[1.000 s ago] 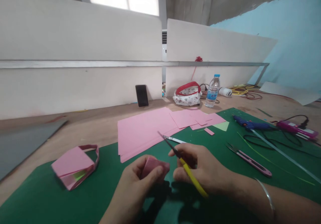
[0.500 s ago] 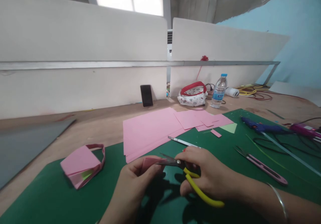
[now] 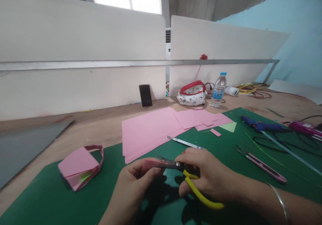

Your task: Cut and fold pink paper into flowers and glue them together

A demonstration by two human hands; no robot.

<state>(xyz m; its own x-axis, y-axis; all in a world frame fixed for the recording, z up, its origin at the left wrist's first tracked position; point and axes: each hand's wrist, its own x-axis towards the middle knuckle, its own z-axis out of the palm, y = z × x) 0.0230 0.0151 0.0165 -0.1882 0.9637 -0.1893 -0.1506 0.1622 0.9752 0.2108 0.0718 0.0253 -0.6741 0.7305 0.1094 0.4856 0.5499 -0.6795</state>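
Observation:
My left hand (image 3: 139,181) pinches a small piece of pink paper (image 3: 148,164) between thumb and fingers. My right hand (image 3: 201,174) grips yellow-handled scissors (image 3: 205,194), their blades slightly apart and pointing left. The blades lie at the pink piece, close above my left thumb; whether they have cut into it I cannot tell. Both hands hover over the green cutting mat (image 3: 108,171). Left of them sits a folded pink paper piece with a looped strip (image 3: 79,164), a bit of green showing inside.
Pink sheets (image 3: 151,131) lie beyond my hands, with a white-handled blade (image 3: 184,142) before them. To the right are a pink utility knife (image 3: 264,167) and a blue glue gun (image 3: 259,124). A phone (image 3: 146,95), a white pouch (image 3: 191,95) and a water bottle (image 3: 218,90) stand farther back.
The scissor blades have moved left, farther over the pink piece. Both hands keep their grips. The whole view has shifted slightly.

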